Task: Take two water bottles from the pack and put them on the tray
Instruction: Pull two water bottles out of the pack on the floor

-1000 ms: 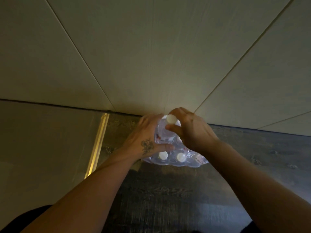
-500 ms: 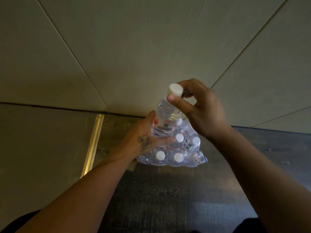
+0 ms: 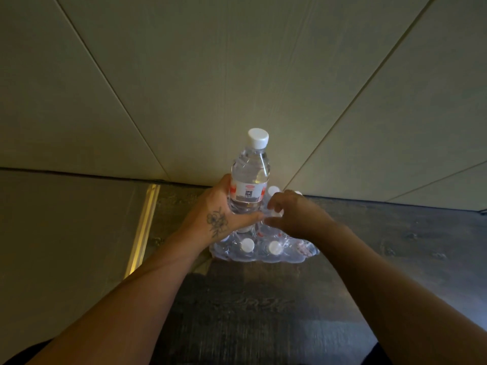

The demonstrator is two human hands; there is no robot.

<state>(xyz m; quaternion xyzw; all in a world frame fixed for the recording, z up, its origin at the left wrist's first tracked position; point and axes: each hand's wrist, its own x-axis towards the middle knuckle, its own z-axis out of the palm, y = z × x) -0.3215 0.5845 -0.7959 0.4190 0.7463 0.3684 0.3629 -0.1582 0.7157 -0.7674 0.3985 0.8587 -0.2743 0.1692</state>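
**One bottle up, held over the pack**

The left hand (image 3: 220, 214) is gripping a clear bottle (image 3: 249, 180) low on its body, the thumb crossing the front just under the label and the fingers curling round the far side, so the hand is closed firmly about it. The bottle is standing upright, its white cap (image 3: 258, 138) topmost, and its base is sitting at or just above the pack (image 3: 263, 246); whether it is resting on the caps beneath cannot be told, since the hand is hiding the base.

The right hand (image 3: 292, 214) is reaching in just beside the bottle, on its right, with fingers bent and partly parted over the top of the pack. It is touching or pinching the clear wrap there, but whether it is actually holding a second bottle cannot be told.

The pack is lying on the dark floor (image 3: 263, 312), close against the pale wall (image 3: 237, 75). Several white caps are showing through its crumpled wrap, two of them in the near row, in front of the left hand. A gold strip (image 3: 143, 225) is running along the floor to the left of the pack, well apart from both hands.
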